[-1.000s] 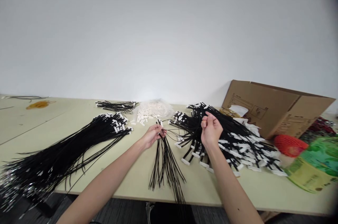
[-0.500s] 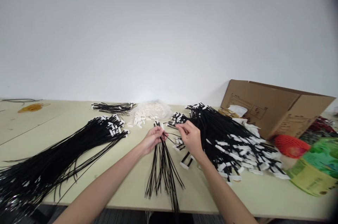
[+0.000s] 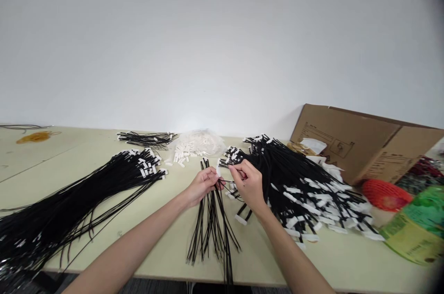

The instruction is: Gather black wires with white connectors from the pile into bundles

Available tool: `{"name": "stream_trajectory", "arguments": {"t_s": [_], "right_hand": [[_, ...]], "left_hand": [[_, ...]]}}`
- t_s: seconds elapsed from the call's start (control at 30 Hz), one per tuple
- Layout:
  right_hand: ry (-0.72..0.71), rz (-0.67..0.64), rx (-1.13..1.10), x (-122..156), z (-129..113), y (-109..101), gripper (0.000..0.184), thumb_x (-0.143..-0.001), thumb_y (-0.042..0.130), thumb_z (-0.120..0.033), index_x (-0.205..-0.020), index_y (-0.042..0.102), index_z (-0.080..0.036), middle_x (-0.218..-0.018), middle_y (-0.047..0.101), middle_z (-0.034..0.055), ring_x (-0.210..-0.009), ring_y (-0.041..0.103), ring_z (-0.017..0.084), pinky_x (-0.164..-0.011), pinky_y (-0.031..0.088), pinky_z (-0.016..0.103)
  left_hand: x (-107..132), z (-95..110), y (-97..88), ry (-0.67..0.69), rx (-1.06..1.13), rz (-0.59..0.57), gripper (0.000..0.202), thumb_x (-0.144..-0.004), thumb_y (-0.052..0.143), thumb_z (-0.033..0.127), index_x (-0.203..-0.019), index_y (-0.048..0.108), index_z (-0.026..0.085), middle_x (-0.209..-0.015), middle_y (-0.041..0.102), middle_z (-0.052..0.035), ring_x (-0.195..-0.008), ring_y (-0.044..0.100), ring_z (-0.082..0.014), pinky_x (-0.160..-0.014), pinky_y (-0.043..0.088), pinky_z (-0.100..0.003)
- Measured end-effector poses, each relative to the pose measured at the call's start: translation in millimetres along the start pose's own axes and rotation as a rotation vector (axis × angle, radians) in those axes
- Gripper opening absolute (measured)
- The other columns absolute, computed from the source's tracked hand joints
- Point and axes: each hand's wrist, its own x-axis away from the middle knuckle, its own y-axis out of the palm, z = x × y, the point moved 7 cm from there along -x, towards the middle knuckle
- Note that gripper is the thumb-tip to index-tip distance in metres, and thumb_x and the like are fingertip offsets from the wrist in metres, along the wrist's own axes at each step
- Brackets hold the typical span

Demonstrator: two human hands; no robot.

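Note:
Over the middle of the table, my left hand [image 3: 202, 186] is closed round black wires [image 3: 211, 227] with a small white connector [image 3: 218, 170] at its fingertips. The wires fan out downward below the hand, toward the table's front edge. Just to the right, my right hand [image 3: 249, 182] is closed in a pinch at a thin black wire [image 3: 229, 182] close to the connector. The exact contact at its fingertips is too small to see clearly. Loose white connectors [image 3: 183, 151] lie beyond the hands, beside and in a clear plastic bag [image 3: 215, 142].
A large bundle of black wires [image 3: 86, 187] with white connectors lies left, a smaller bundle [image 3: 147, 139] behind it. At right are a heap of connectored wires [image 3: 294, 174], a cardboard box [image 3: 350, 141], a red net bundle [image 3: 386, 194] and a green-yellow package [image 3: 412, 234].
The white connector now stands out more clearly at my left fingertips. My right hand has shifted slightly left and down, closer to it. The camera view has moved slightly.

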Motion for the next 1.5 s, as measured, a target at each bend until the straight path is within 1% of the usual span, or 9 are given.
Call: {"name": "stream_trajectory", "arguments": {"t_s": [0.2,0.4,0.53,0.73,0.83,1.0,1.2,1.37,1.5], "right_hand": [[-0.016,0.009,0.027,-1,-2,-2,0.022,-0.083,0.049,-0.023,-0.063,0.054,-0.016,-0.055,0.030,-0.0045,-0.050,0.032,0.008,-0.049,0.028,0.022],[-0.038,-0.002,0.051,1,2,2,0.021,-0.083,0.048,-0.021,-0.063,0.053,-0.016,-0.055,0.031,-0.0042,-0.051,0.032,0.009,-0.049,0.028,0.022],[-0.069,-0.008,0.061,2,1,3,0.020,-0.084,0.048,-0.020,-0.064,0.052,-0.016,-0.056,0.035,-0.0033,-0.051,0.033,0.009,-0.049,0.029,0.022],[-0.121,-0.036,0.092,3,-2,5,0.019,-0.085,0.046,-0.020,-0.068,0.053,-0.017,-0.060,0.043,-0.0004,-0.056,0.041,0.011,-0.052,0.035,0.023],[-0.126,-0.050,0.107,4,0,6,0.018,-0.085,0.046,-0.021,-0.069,0.053,-0.017,-0.061,0.045,0.0003,-0.058,0.044,0.011,-0.054,0.036,0.023],[-0.094,-0.119,0.158,6,7,12,0.016,-0.085,0.046,-0.024,-0.072,0.053,-0.017,-0.072,0.045,0.0030,-0.063,0.046,0.012,-0.056,0.038,0.022],[-0.089,-0.245,0.198,8,12,21,0.018,-0.087,0.043,-0.025,-0.074,0.052,-0.016,-0.088,0.047,0.0064,-0.061,0.047,0.010,-0.055,0.039,0.021],[-0.104,-0.278,0.198,9,13,23,0.022,-0.088,0.040,-0.023,-0.069,0.051,-0.017,-0.088,0.049,0.0056,-0.062,0.048,0.009,-0.059,0.039,0.020],[-0.081,-0.265,0.135,8,15,22,0.023,-0.087,0.039,-0.022,-0.066,0.049,-0.017,-0.085,0.051,0.0048,-0.065,0.050,0.010,-0.061,0.039,0.021]], "left_hand": [[0,-1,0.5,0.016,-0.018,0.001,0.030,-0.063,0.071,0.034,-0.074,0.049,0.016,-0.070,0.063,-0.0027,-0.061,0.058,-0.0122,-0.063,0.042,-0.025],[-1,-1,1.6,0.049,-0.058,-0.009,0.031,-0.064,0.069,0.037,-0.073,0.049,0.015,-0.070,0.062,-0.0028,-0.060,0.057,-0.0123,-0.063,0.042,-0.025],[-1,-1,1.9,0.064,-0.072,0.000,0.031,-0.065,0.068,0.037,-0.073,0.049,0.015,-0.069,0.062,-0.0027,-0.060,0.057,-0.0123,-0.063,0.042,-0.026],[-1,0,1.5,0.082,-0.118,0.014,0.031,-0.064,0.068,0.039,-0.074,0.050,0.015,-0.068,0.062,-0.0022,-0.059,0.057,-0.0120,-0.063,0.042,-0.025],[-1,2,1.9,0.105,-0.174,0.001,0.030,-0.066,0.067,0.039,-0.073,0.051,0.015,-0.068,0.061,-0.0021,-0.059,0.057,-0.0127,-0.062,0.042,-0.026],[-2,0,2.6,0.111,-0.261,-0.018,0.028,-0.068,0.064,0.040,-0.072,0.051,0.015,-0.066,0.060,-0.0021,-0.061,0.058,-0.0146,-0.061,0.043,-0.026],[-2,-1,3.4,0.110,-0.300,-0.018,0.028,-0.069,0.062,0.040,-0.074,0.052,0.014,-0.065,0.060,-0.0021,-0.059,0.057,-0.0139,-0.060,0.043,-0.026],[-3,0,2.4,0.126,-0.332,0.000,0.027,-0.071,0.061,0.040,-0.074,0.051,0.015,-0.064,0.059,-0.0016,-0.060,0.057,-0.0141,-0.061,0.043,-0.026],[-4,2,2.8,0.160,-0.417,-0.015,0.027,-0.072,0.059,0.040,-0.073,0.049,0.015,-0.062,0.058,-0.0016,-0.061,0.057,-0.0144,-0.061,0.043,-0.026]]}}
